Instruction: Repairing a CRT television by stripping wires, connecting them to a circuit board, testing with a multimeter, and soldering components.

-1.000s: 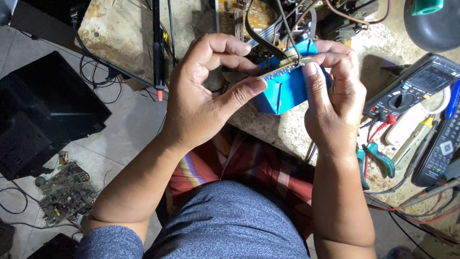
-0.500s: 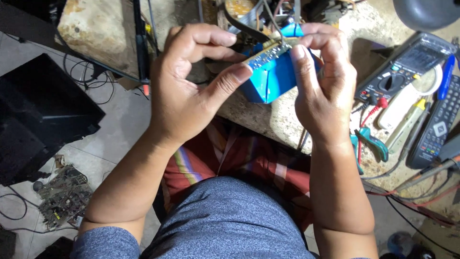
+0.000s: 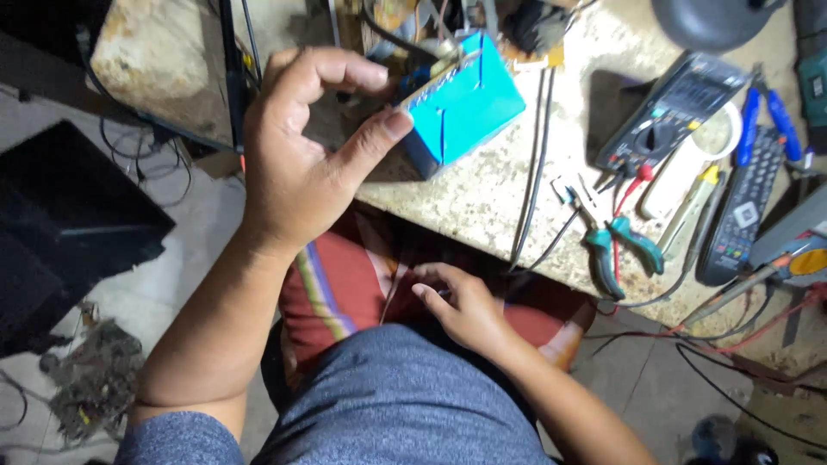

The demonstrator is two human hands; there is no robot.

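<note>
While the left hand [image 3: 301,164] pinches a bright blue rectangular plastic block [image 3: 461,108] between thumb and curled fingers, holding it tilted just above the speckled stone worktop [image 3: 482,207], the right hand [image 3: 461,306] lies low at the lap with fingers loosely curled, holding nothing that can be made out. Wires and a small circuit board sit at the block's upper edge. Farther right on the worktop lie green-handled pliers [image 3: 612,245], a dark multimeter with a dial [image 3: 672,112] and a black remote control [image 3: 741,211].
</note>
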